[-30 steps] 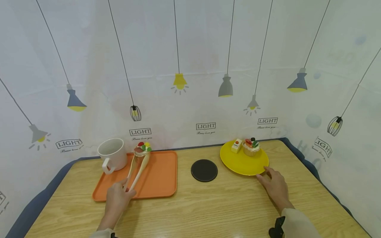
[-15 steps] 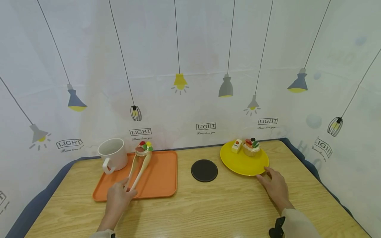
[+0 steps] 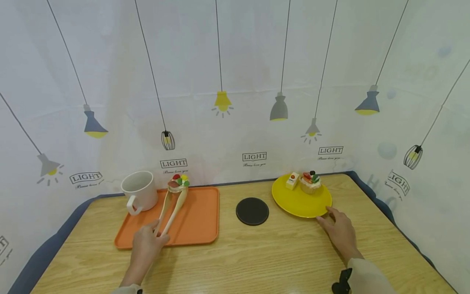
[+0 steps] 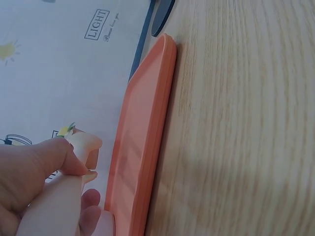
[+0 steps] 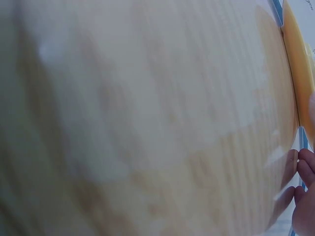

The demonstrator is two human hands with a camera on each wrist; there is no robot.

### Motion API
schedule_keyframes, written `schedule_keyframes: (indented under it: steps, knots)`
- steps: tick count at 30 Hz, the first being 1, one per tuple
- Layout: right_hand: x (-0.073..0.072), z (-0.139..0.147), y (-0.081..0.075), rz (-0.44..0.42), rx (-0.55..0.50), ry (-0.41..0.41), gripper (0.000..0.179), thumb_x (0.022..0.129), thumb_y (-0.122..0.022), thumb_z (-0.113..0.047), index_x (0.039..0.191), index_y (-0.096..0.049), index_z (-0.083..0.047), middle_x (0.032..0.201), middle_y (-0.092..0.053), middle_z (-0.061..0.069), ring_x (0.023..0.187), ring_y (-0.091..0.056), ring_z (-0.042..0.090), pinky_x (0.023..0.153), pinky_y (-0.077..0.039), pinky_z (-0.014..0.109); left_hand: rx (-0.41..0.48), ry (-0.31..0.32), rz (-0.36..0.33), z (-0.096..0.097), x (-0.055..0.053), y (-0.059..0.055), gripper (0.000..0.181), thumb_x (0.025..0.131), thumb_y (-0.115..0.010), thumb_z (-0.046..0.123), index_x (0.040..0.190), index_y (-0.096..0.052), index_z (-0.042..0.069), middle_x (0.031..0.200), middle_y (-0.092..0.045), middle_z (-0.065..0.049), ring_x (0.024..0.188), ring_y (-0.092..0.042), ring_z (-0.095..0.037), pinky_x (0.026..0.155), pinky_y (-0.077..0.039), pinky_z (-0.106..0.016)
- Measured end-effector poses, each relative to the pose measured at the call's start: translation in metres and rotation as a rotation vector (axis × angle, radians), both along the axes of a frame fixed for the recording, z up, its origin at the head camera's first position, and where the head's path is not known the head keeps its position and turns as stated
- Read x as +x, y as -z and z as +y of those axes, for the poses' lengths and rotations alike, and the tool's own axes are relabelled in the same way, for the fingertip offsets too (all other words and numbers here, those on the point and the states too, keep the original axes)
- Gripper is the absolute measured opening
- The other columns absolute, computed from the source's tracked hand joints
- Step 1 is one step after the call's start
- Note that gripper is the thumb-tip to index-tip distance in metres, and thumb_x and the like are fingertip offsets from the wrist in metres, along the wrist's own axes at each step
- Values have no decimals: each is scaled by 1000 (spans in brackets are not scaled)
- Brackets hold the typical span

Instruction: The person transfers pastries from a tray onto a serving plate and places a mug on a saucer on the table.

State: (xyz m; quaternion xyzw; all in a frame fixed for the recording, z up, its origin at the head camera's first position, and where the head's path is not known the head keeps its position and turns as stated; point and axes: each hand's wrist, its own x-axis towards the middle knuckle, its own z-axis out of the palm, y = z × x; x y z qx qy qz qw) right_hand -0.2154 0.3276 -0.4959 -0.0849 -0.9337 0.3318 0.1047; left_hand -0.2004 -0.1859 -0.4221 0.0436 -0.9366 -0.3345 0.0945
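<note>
Gripping wooden tongs (image 3: 179, 204), the fingers of the left hand (image 3: 145, 244) are curled round the handles, and the fruit-topped cupcake (image 3: 178, 183) sits between the tong tips, straight ahead of those fingers. It appears raised over the far part of the orange tray (image 3: 202, 218), which extends beyond and to the right of them; a white mug (image 3: 141, 192) stands ahead of them, on the tray's left side. The right hand (image 3: 342, 232) has its fingertips at the near rim of the yellow plate (image 3: 293, 206); whether they pinch it cannot be told. Beyond those fingers, the plate bears a small square cake (image 3: 292, 181) and a second cupcake (image 3: 310, 186). The pick-up looks done; setting the tonged cupcake down remains. Between both hands' fingers, a black coaster (image 3: 252, 211) lies on the bench (image 3: 253, 257).
</note>
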Motion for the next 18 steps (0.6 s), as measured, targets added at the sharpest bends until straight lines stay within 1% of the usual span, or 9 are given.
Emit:
schedule_keyframes:
  steps: [5, 8, 12, 16, 18]
  knots:
    - [0, 0, 0, 9, 1, -2, 74, 90, -53, -47, 137, -37, 7, 128, -42, 31, 118, -37, 46, 98, -27, 59, 12, -7, 6, 1, -1, 0, 60, 67, -70, 6, 121, -53, -14, 76, -66, -17, 70, -60, -27, 50, -44, -29]
    - [0, 0, 1, 9, -1, 0, 74, 90, -53, -47, 137, -37, 7, 128, -42, 31, 118, -38, 45, 98, -27, 59, 8, -6, 10, 2, 0, 0, 60, 67, -70, 6, 121, -53, -14, 77, -66, -17, 70, -61, -27, 51, -45, -30]
    - [0, 0, 2, 6, -2, 5, 74, 90, -53, -47, 137, -37, 7, 128, -42, 31, 117, -38, 45, 98, -27, 58, -5, -6, 28, 3, 1, 0, 58, 67, -70, 6, 120, -55, -14, 77, -66, -17, 70, -61, -27, 52, -46, -31]
    - [0, 0, 1, 3, 1, 9, 73, 90, -54, -46, 136, -37, 8, 127, -43, 31, 116, -39, 45, 97, -29, 58, -12, -9, 48, 4, 1, -1, 58, 65, -68, 6, 119, -57, -12, 74, -66, -13, 67, -59, -25, 50, -44, -30]
    - [0, -1, 1, 1, 6, 10, 73, 90, -55, -45, 136, -38, 8, 127, -43, 31, 116, -39, 45, 97, -29, 58, -11, -6, 51, 5, 2, -2, 58, 65, -68, 6, 119, -57, -12, 74, -66, -14, 66, -59, -25, 50, -44, -30]
